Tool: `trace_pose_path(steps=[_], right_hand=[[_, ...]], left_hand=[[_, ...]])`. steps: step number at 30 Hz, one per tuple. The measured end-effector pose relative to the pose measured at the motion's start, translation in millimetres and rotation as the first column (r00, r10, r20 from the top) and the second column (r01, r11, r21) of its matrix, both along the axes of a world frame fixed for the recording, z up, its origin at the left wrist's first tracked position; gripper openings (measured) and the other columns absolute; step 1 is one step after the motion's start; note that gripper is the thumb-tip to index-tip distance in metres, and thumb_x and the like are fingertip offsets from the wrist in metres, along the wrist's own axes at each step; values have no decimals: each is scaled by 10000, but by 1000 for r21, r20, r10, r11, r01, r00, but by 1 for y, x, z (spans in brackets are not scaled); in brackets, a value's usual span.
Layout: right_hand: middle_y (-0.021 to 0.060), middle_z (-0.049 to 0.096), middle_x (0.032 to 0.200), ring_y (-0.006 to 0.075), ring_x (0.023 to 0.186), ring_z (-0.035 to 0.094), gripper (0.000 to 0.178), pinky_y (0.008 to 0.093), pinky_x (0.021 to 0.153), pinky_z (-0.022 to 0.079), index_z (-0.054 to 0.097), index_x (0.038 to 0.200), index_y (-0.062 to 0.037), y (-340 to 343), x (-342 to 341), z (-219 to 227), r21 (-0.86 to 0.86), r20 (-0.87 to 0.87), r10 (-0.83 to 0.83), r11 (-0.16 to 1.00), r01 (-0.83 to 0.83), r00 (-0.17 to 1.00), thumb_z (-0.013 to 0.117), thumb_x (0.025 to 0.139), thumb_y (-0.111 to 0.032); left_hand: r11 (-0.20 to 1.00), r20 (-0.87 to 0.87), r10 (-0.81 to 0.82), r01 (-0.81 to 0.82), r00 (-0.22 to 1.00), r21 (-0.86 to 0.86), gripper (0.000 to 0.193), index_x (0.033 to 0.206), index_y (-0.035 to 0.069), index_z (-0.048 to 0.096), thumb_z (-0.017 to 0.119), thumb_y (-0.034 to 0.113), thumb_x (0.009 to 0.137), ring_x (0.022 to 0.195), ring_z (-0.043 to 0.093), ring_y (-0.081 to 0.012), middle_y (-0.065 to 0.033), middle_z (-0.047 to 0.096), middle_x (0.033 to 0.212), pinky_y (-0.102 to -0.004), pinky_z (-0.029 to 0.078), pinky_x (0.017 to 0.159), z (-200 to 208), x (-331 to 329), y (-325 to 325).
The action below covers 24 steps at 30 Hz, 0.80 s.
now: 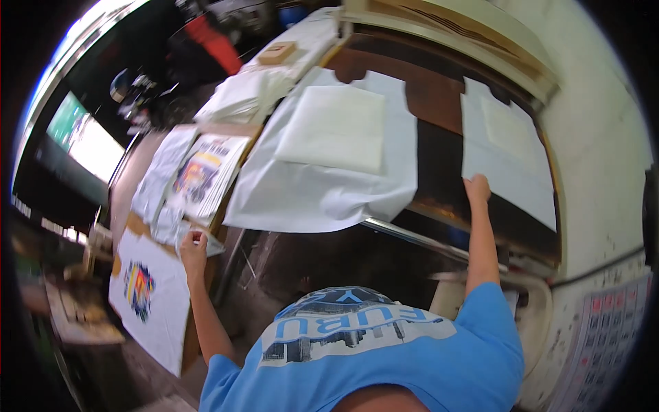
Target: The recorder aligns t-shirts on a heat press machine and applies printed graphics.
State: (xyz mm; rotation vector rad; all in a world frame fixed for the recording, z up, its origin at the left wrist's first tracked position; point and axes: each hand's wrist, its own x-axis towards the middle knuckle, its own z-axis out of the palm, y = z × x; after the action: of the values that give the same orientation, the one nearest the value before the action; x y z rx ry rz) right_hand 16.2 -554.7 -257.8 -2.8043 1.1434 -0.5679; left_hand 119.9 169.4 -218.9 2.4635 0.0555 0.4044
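My right hand (477,188) reaches forward and pinches the lower left corner of a white fabric panel (494,151), which lies on a dark brown work surface (440,158). A pale square sheet (509,123) rests on that panel. Out to the left, my left hand (193,246) is closed beside a thin pale sheet (214,245) and a white fabric panel with a colourful print (158,323); what its fingers hold is unclear. Between my hands a larger white fabric panel (309,206) hangs over the surface's front edge, with a cream square sheet (336,130) on it.
Printed sheets (206,172) lie stacked on the left side table, next to folded pale material (163,172). Farther back are white cloths (240,96) and a small cardboard box (277,53). A metal rail (425,240) runs along the front; a wall (604,137) stands right.
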Motion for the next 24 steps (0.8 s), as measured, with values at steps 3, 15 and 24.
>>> trace_pose_path(steps=[3, 15, 24], right_hand=[[194, 606, 745, 363, 743, 588, 196, 443, 665, 465, 622, 719, -13, -3, 8, -4, 42, 22, -24, 999, 24, 999, 612, 710, -209], [194, 618, 726, 335, 703, 607, 158, 390, 659, 476, 639, 702, 15, -13, 11, -9, -17, 168, 61, 998, -59, 984, 631, 691, -142], [191, 577, 694, 355, 676, 560, 114, 418, 617, 442, 598, 652, 13, 25, 24, 14, -118, 322, 203, 978, -174, 925, 554, 667, -91]], left_hand=[[990, -43, 132, -134, 990, -35, 176, 825, -16, 614, 583, 148, 768, 667, 588, -191, -121, 620, 723, -310, 453, 627, 2, -34, 21], [992, -74, -94, 87, 993, -95, 192, 838, 5, 630, 563, 160, 747, 696, 610, -218, -130, 629, 742, -314, 469, 661, -8, 11, -28], [921, -135, -371, 346, 919, -180, 227, 868, 10, 630, 558, 174, 729, 778, 614, -249, -156, 630, 829, -330, 466, 724, -5, 93, -116]])
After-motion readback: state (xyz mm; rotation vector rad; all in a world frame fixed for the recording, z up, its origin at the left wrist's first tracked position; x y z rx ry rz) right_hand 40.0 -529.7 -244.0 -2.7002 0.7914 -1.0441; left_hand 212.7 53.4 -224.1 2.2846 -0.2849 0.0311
